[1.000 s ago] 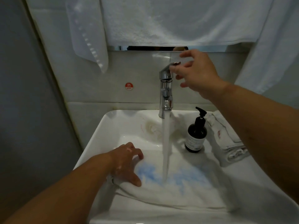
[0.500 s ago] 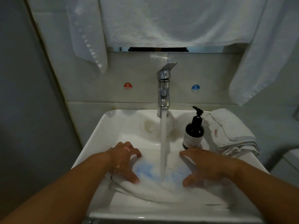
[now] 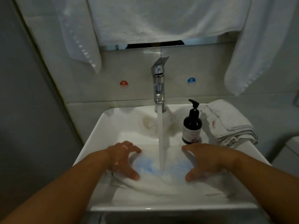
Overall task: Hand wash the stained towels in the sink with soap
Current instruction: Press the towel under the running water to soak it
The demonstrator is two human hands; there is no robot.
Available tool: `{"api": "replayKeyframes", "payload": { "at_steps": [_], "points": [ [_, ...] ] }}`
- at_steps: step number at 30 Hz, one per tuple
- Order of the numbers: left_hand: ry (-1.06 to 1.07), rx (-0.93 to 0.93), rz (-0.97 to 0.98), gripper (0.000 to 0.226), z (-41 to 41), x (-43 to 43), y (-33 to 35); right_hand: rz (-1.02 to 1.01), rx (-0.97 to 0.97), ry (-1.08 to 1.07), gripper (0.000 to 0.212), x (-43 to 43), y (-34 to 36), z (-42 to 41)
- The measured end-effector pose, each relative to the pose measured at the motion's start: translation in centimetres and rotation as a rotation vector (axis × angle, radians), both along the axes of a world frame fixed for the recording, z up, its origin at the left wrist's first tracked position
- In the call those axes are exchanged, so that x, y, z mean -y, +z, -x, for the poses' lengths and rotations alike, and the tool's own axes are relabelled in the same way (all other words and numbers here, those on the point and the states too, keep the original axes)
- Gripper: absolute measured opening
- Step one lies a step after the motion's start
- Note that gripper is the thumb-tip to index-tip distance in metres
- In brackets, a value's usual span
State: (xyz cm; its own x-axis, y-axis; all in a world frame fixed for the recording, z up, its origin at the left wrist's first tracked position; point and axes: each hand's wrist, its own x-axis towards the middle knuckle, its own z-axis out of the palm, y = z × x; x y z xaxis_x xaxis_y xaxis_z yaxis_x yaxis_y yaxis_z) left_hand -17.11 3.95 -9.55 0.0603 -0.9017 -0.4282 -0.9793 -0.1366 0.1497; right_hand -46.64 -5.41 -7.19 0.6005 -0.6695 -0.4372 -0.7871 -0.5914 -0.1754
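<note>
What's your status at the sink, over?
Left hand, right hand spread on blue-stained towel in sink. Faucet running onto it. Soap pump bottle on rim, nothing blocking.

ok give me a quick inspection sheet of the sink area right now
surface: white sink, brownish marks at its back
job's things: blue-stained towel in the basin under running water; soap bottle upright on the rim; folded stained towels beside it
clutter: nothing seen
fingers: left hand and right hand spread on the towel, either side of the stream
cables: nothing seen
surroundings: faucet, hot sticker, cold sticker, white towels hanging above
</note>
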Motion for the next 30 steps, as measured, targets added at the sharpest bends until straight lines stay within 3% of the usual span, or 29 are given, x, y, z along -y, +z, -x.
{"api": "replayKeyframes", "payload": {
  "at_steps": [13, 15, 18, 23, 26, 30],
  "points": [
    [-0.003, 0.008, 0.007, 0.109, 0.4, -0.3, 0.3, 0.056, -0.007, 0.014, 0.094, 0.4, -0.6, 0.1],
    [-0.005, 0.020, 0.003, 0.110, 0.6, -0.3, 0.5, 0.085, -0.004, 0.003, 0.083, 0.5, -0.8, 0.1],
    [-0.004, 0.055, 0.008, 0.117, 0.7, -0.3, 0.5, 0.127, 0.039, -0.039, 0.048, 1.0, -1.0, 0.0],
    [-0.012, 0.028, 0.010, 0.116, 1.2, -0.5, 0.4, 0.223, -0.020, -0.072, 0.032, 1.6, -1.7, -0.2],
    [0.043, -0.076, 0.038, 0.096, 0.8, -0.3, 0.5, 0.234, -0.005, -0.050, 0.028, 1.5, -1.2, -0.3],
    [0.105, -0.137, 0.122, 0.046, -0.2, 0.3, 0.1, 0.125, 0.247, -0.099, 0.026, 1.7, 0.5, 0.5]
  ]
}}
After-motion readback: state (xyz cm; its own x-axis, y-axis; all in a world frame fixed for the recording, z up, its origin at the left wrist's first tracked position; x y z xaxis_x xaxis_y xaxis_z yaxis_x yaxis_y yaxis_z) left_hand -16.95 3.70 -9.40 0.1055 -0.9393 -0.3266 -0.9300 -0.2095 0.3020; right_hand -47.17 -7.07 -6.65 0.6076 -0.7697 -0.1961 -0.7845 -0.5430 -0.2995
